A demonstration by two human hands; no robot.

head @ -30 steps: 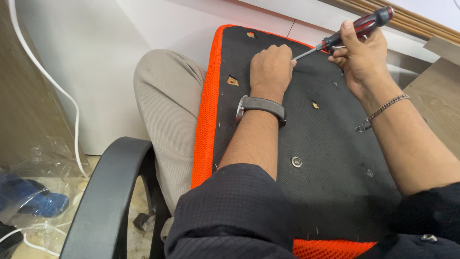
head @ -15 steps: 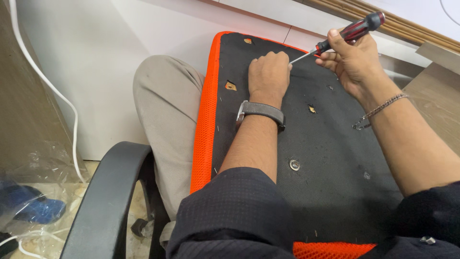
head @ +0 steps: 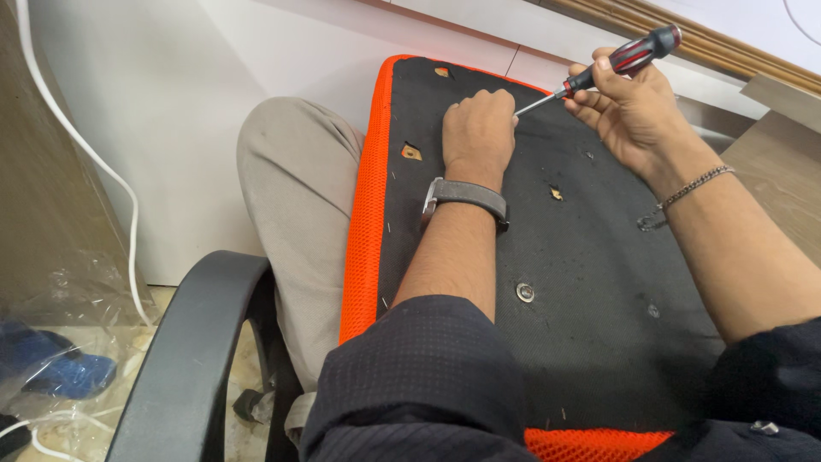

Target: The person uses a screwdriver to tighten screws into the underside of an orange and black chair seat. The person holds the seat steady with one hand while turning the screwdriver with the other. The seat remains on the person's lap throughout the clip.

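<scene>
In the head view, an upturned chair seat [head: 590,282] lies across the person's lap, its black underside facing up and an orange mesh edge [head: 366,231] running down its left side. The left hand [head: 477,128] is curled into a loose fist and rests knuckles-up on the black underside near the far end of the seat; whether anything is pinched inside the fist cannot be told. A grey watch [head: 462,195] wraps the left wrist.

The right hand [head: 629,107] is closed around a screwdriver [head: 611,64] with a red-and-black handle, the thumb lying along the grip. The handle points up and to the right, and the thin metal shaft slants down to the left, its tip ending right at the fingers of the left fist. A chain bracelet [head: 693,190] hangs on the right wrist.

On the black underside, a round metal screw fitting [head: 525,292] sits near the middle, just beside the left forearm, and small torn holes showing orange lie near the far corner and beside the watch.

The person's beige trouser leg [head: 299,214] shows to the left of the seat, and a black curved armrest [head: 184,359] lies lower left. A white cable [head: 85,154] runs down the wall, above crumpled clear plastic [head: 60,342] on the floor.
</scene>
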